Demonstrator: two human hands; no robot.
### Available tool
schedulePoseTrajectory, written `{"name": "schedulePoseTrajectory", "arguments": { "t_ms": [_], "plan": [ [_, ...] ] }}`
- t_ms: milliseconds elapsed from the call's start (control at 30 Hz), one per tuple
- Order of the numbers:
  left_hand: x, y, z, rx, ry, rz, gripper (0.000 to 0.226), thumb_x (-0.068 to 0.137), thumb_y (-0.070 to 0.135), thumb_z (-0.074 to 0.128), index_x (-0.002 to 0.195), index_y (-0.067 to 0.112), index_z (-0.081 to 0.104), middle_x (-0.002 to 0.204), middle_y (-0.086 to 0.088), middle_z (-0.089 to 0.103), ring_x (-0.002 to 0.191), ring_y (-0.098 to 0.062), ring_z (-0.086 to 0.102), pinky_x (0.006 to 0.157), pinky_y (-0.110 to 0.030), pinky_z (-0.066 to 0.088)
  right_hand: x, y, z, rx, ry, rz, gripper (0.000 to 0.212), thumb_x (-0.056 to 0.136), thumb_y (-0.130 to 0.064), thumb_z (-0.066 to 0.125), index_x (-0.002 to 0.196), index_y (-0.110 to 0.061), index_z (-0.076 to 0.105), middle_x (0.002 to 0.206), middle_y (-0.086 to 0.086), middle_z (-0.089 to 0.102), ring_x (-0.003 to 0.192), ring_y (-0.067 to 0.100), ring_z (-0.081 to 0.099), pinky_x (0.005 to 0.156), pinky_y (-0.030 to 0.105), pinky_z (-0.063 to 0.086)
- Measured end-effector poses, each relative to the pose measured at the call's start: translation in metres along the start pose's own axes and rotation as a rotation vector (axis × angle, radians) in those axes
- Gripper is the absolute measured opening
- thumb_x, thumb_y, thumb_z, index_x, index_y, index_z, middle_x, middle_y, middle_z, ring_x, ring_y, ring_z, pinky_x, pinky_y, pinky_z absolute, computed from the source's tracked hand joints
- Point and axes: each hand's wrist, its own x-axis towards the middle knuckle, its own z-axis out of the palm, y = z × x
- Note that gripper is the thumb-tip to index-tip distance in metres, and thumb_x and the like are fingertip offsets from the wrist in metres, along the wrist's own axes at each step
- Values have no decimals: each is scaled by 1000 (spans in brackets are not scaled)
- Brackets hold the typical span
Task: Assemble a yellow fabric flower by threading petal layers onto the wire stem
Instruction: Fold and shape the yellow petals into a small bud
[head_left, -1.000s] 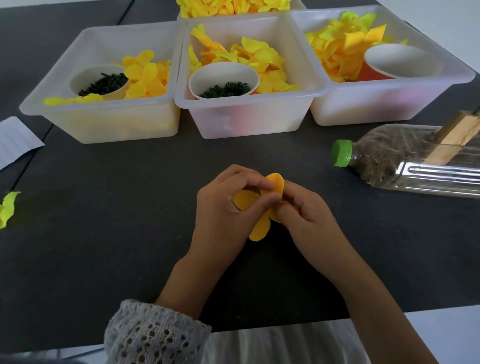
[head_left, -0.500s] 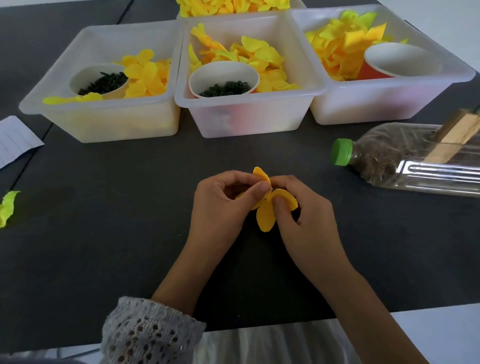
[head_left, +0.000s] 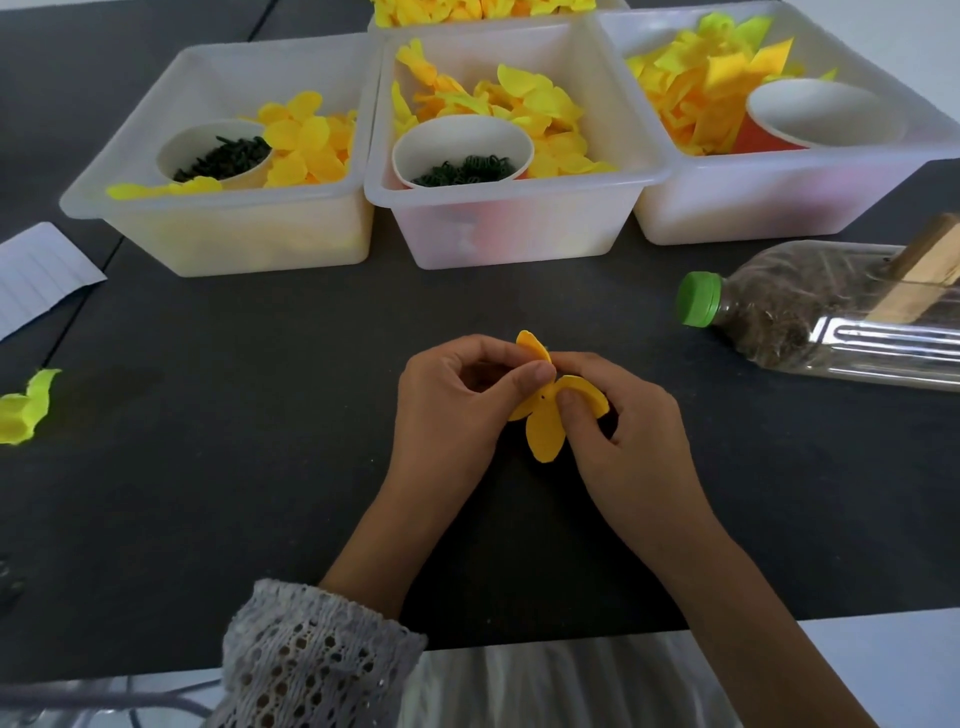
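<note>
Hands together above dark tabletop (head_left: 208, 415): left hand (head_left: 447, 415) and right hand (head_left: 634, 441) both pinching yellow petal layer (head_left: 545, 431).

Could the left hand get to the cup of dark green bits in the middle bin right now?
Probably not yet: the path over the table is bare and the cup is open-topped, but the left hand is pinching the petal layer with the right hand.

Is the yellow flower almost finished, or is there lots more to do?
Not finished. Done: one yellow petal layer has been picked out. In hand: the left hand and right hand pinch it at its middle. No wire stem is visible. Left: more layers, probably from the bins heaped with petals.
</note>
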Motion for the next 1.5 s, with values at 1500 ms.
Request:
{"name": "schedulePoseTrajectory", "arguments": {
  "t_ms": [1500],
  "plan": [
    [-5, 2, 5, 296, 23, 302, 4, 82, 20, 68, 79, 18, 65, 96, 10, 57, 90, -7, 58, 78, -16, 50, 0, 4, 2, -39, 39, -60, 23, 94, -31, 44, 82, -22, 62, 66, -10, 55, 65, 4, 55, 58, 11, 40]
  ]
}}
